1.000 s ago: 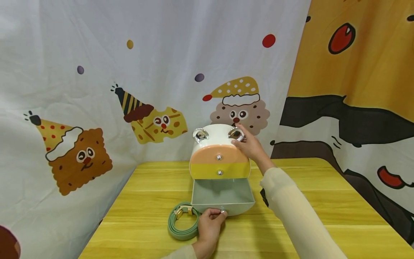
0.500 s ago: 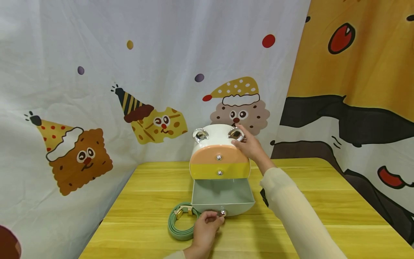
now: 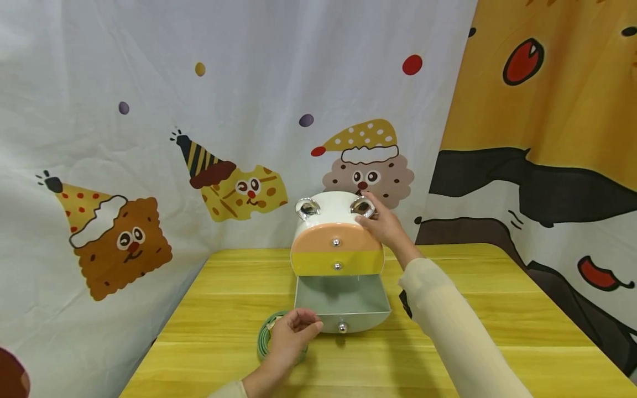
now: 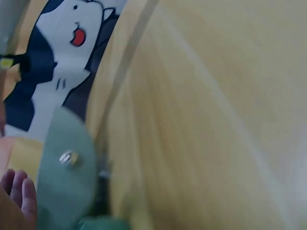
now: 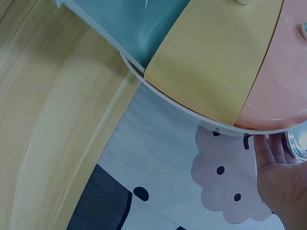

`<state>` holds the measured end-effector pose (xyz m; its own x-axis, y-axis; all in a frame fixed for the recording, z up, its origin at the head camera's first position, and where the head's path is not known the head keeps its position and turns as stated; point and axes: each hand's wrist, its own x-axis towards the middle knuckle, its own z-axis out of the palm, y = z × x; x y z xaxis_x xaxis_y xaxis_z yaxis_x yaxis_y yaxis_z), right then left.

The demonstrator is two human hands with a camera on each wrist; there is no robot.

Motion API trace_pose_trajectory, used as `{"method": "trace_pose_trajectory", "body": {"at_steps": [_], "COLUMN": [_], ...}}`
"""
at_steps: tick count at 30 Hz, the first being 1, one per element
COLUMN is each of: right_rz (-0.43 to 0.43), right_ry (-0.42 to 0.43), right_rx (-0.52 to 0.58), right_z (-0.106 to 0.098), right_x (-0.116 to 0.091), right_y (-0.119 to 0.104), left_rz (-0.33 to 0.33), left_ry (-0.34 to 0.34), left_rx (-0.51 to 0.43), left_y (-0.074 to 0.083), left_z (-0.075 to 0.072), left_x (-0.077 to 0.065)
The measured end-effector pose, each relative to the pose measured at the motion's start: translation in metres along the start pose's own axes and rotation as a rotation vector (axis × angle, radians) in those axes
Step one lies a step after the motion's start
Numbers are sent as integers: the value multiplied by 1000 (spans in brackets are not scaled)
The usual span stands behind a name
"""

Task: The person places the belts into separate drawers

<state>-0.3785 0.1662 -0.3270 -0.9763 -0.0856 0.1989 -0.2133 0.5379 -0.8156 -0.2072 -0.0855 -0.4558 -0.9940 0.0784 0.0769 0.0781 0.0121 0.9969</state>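
Note:
A small animal-shaped drawer cabinet with silver ears stands on the table, its orange drawer and yellow drawer closed. The grey-green bottom drawer is pulled out, with nothing visible inside; a silver knob is on its front. My right hand holds the cabinet by its right ear, thumb in front and fingers behind. My left hand, fingers loosely bent and holding nothing, is at the drawer's left front corner. It partly hides a coiled green belt with a gold buckle.
The wood-grain table extends on both sides of the cabinet. Behind it hangs a curtain printed with cartoon snacks. A small black object lies to the cabinet's right, partly behind the right sleeve.
My left hand has let go of the bottom drawer's knob and moved left, over the belt. The drawer remains pulled out, and the right hand keeps its hold on the ear.

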Motion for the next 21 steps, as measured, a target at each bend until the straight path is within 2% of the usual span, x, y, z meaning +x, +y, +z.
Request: {"method": "trace_pose_trajectory", "body": {"at_steps": [5, 8, 12, 21], "right_rz": [-3, -1, 2, -1], "right_ry": [6, 8, 5, 5], "right_rx": [3, 3, 3, 12], "right_z": [1, 1, 1, 1], "right_x": [1, 1, 2, 1], "right_y": [1, 1, 2, 0], "left_rz": [63, 94, 94, 65], "left_ry": [-21, -22, -39, -207], "left_rx": [53, 129, 216, 311], "left_y": [13, 15, 15, 1], "left_z": [-29, -47, -71, -117], "left_x": [5, 10, 17, 25]}}
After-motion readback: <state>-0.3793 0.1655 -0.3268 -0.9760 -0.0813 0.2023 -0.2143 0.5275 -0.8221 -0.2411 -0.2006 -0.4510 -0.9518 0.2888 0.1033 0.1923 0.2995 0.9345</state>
